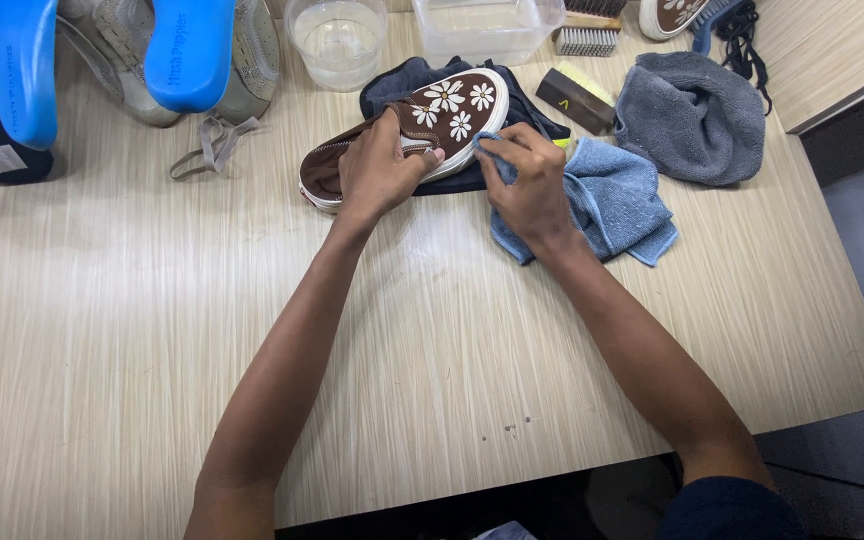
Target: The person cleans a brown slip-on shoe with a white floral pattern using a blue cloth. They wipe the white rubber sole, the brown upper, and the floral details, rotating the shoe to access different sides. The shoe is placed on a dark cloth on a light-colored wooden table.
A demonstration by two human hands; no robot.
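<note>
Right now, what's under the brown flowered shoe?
A dark navy cloth lies under the brown shoe, showing past its toe and side. The left hand hides the middle.

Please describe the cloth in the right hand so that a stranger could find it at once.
On the wooden table, look right of the brown flowered shoe. The right hand presses a light blue cloth there. The neighbouring towel is grey, and the cloth under the shoe is dark navy.

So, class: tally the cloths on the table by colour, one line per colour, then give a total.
Light blue cloth: 1
Grey cloth: 1
Dark navy cloth, under the brown shoe: 1
Total: 3
</note>
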